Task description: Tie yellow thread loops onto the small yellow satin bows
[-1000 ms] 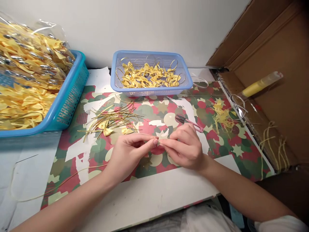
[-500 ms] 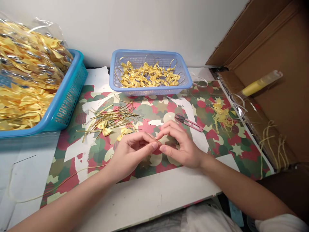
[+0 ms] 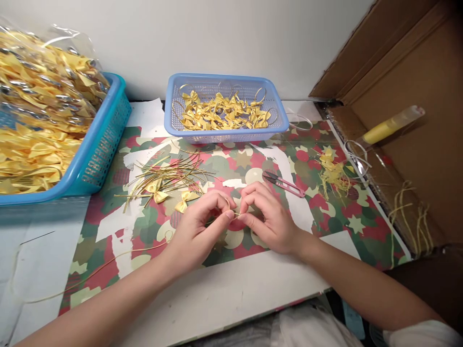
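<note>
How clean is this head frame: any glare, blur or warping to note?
Head view: even, soft light; glare on the plastic bag at left; edges bowed by the wide lens; the thin gold strand pinched between left hand and right hand barely resolves.

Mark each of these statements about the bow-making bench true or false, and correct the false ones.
1. Both hands pinch a thin gold cord between them. True: the left hand and right hand meet on the gold cord.
2. The pink snips are held in the right hand. False: the pink snips lie on the patterned mat, beyond the right hand.
3. The small blue basket holds yellow bows. True: the small blue basket is by the wall, with yellow bows inside.
4. The loose gold strands lie right of the hands. False: the gold strands lie left of them.
</note>
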A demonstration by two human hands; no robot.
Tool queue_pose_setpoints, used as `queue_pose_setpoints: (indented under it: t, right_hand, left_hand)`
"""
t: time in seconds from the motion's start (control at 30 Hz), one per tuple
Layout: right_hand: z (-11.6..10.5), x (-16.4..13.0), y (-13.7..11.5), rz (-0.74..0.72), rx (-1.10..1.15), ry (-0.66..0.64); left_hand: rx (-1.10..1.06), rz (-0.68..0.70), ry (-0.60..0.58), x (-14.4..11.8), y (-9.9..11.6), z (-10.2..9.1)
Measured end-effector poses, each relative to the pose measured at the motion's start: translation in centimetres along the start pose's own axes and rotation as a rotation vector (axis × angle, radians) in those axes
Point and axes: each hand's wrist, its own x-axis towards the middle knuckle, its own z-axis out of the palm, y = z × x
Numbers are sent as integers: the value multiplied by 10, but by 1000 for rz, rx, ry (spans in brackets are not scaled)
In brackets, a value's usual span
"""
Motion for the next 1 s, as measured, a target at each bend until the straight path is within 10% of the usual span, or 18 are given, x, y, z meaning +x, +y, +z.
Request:
queue_pose_setpoints:
  t: [0.17,0.4,1.0]
  right_hand:
    - [4,-2,-2,-191,-232,152]
    - [3,-1,-5,-95,-162,76]
    - [7,-2,-4,283,349,-50]
  left_hand:
    - [194,145,-52,0,-1,0]
    - [320,268,-131,-2,-6,0]
    - [-330,-162,-265,1,-8,-1]
